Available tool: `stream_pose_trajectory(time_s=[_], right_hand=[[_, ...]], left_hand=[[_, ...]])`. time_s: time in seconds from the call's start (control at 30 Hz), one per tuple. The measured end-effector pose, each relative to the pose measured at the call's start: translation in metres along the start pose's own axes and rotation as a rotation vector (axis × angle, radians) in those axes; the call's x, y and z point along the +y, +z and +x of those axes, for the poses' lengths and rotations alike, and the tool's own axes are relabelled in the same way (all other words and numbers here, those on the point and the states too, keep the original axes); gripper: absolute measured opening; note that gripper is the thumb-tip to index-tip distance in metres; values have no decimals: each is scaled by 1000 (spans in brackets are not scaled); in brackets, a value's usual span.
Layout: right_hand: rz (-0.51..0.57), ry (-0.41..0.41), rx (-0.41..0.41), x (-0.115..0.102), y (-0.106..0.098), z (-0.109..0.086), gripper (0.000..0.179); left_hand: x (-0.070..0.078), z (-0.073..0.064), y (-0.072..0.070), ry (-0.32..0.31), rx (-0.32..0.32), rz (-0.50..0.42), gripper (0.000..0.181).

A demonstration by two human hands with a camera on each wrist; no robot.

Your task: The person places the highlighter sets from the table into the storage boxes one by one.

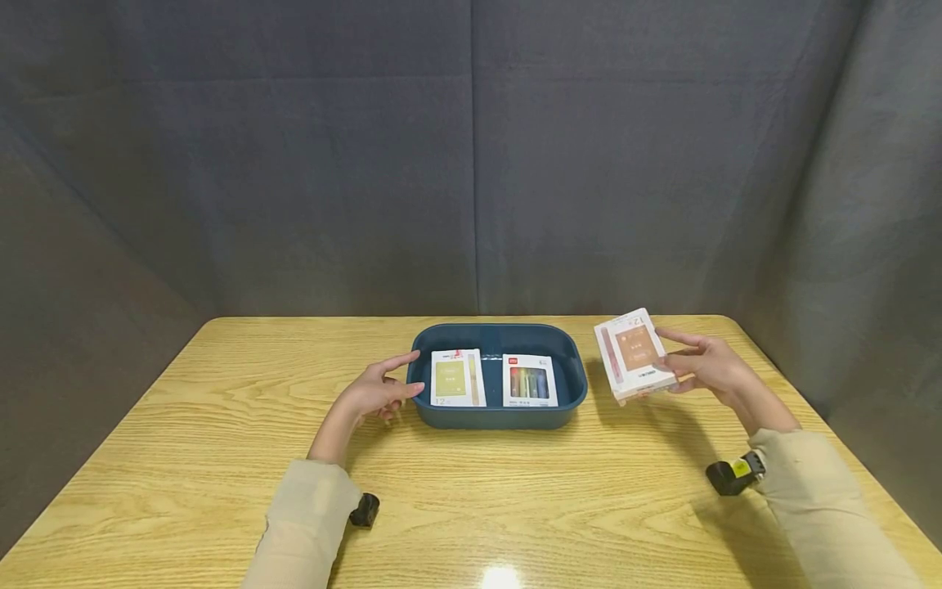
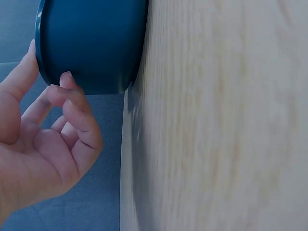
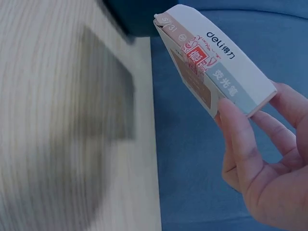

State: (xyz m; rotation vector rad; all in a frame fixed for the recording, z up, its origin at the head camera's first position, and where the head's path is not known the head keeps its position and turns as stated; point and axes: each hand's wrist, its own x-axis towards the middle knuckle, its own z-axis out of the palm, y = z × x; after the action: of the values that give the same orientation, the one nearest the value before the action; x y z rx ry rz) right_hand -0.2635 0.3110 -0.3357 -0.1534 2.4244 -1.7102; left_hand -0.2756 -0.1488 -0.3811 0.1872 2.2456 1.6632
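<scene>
A dark blue plastic bin (image 1: 500, 419) sits on the table with two flat boxes inside. At its left end my left hand (image 1: 377, 391) holds the rim, thumb and forefinger at the edge; other fingers curl beside the outer wall (image 2: 96, 48) in the left wrist view. My right hand (image 1: 710, 368) grips a white highlighter box (image 1: 634, 352) with an orange-brown panel, tilted above the table right of the bin. Thumb and fingers pinch one end of this box (image 3: 226, 62) in the right wrist view.
Inside the bin, a white box with a yellow-green panel (image 1: 455, 379) lies left, and a white box with a window showing coloured pens (image 1: 529, 381) lies right. The wooden table (image 1: 471, 499) ends at a grey cloth backdrop (image 1: 471, 164). Each wrist wears a small black camera (image 1: 730, 476).
</scene>
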Motion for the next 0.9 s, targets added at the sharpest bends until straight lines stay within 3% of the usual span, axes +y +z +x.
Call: stream_pose_trajectory(time_s=[0.6, 0.9], right_hand=[[31, -86, -13, -19, 12, -2, 63], [41, -86, -22, -32, 26, -4, 65]], left_hand=[[1, -1, 0, -5, -5, -14, 62], [1, 0, 0, -9, -2, -20, 61]])
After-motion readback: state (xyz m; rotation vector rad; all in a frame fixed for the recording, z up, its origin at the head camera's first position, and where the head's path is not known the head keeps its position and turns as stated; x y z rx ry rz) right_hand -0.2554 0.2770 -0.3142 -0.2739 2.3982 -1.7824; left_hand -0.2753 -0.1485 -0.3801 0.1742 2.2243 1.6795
